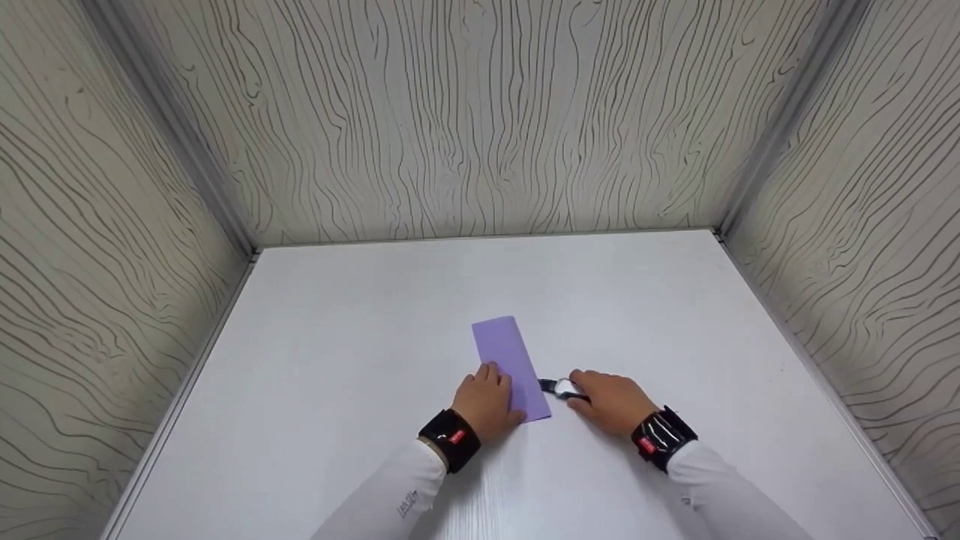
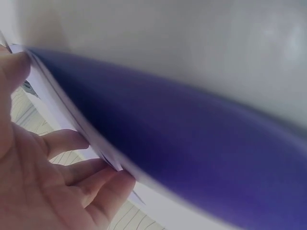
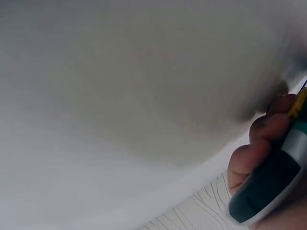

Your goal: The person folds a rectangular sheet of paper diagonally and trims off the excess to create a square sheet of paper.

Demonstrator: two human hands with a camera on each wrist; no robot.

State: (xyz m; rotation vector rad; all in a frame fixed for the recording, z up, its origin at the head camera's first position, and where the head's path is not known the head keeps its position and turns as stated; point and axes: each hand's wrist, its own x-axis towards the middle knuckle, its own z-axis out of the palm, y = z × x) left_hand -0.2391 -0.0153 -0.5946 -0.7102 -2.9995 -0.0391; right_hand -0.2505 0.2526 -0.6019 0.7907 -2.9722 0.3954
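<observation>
A folded sheet of purple paper [image 1: 501, 341] lies slantwise on the white table. My left hand [image 1: 486, 401] rests on its lower left part, fingers forward and thumb near the bottom edge. From the left wrist view, the purple paper [image 2: 182, 139] gapes along one side, and the fingertips and thumb of the left hand [image 2: 53, 167] touch its edge. My right hand [image 1: 611, 401] grips a dark hand tool [image 1: 551, 386] whose tip meets the paper's right edge. Up close, that tool shows a dark green and grey handle [image 3: 264, 187] with a yellow part; its exact kind is unclear.
The white tabletop [image 1: 360, 315] spreads around the paper. Wood-grain panels [image 1: 465, 120] enclose it at the back and both sides, with grey posts [image 1: 180, 135] at the corners.
</observation>
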